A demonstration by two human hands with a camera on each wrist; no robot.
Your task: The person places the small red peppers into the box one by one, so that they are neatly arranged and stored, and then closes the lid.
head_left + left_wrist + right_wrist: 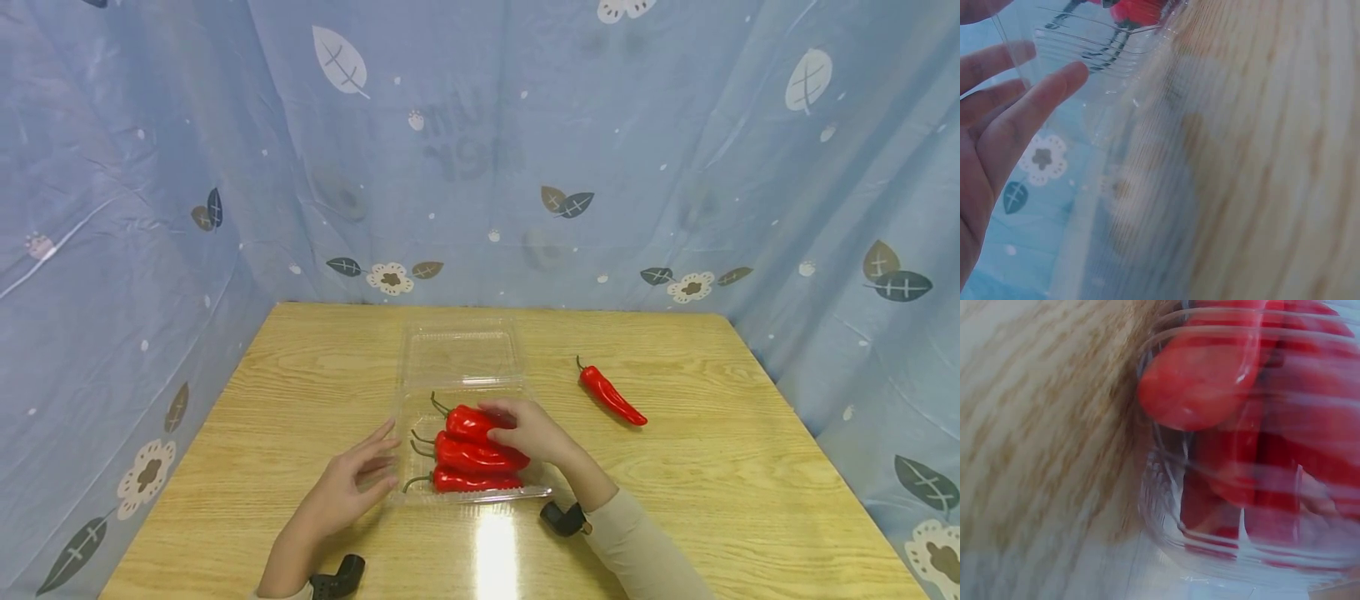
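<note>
A clear plastic clamshell box [459, 382] lies with its lid folded back, several glossy red chili peppers [480, 457] side by side in it, green stems to the left. My right hand [534, 432] reaches over the box's right side and holds the rearmost pepper [467, 422] between thumb and fingers. At the left edge of the box, my left hand [341, 490] has its fingers extended; in the left wrist view its thumb is by the clear wall [1094, 53]. In the right wrist view, pepper tips [1197, 394] show through the plastic; the right hand is mostly hidden there.
One more red chili pepper [611, 396] lies on the wooden table [712, 467] to the right of the box. Blue patterned curtains [480, 167] hang behind the table and along both sides. Black wrist devices [564, 518] sit on both arms.
</note>
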